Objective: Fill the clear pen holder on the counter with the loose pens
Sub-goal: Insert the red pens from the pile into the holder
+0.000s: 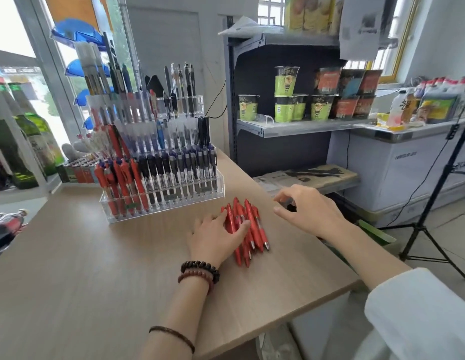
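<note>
A pile of several loose red pens (254,227) lies on the wooden counter (96,268), just right of centre. My left hand (217,239) rests flat on the pile's left side, fingers touching the pens and thumb over one of them. My right hand (308,210) hovers to the right of the pile near the counter's edge, fingers spread and slightly bent, holding nothing. The clear tiered pen holder (163,178) stands behind the pile. It holds several red pens in its front-left slots and dark blue and black pens elsewhere.
Green glass bottles (31,141) stand at the far left by the window. A shelf unit with noodle cups (301,102) is behind the counter on the right. A black tripod (434,203) stands on the floor at right. The counter's right edge runs close to the pens.
</note>
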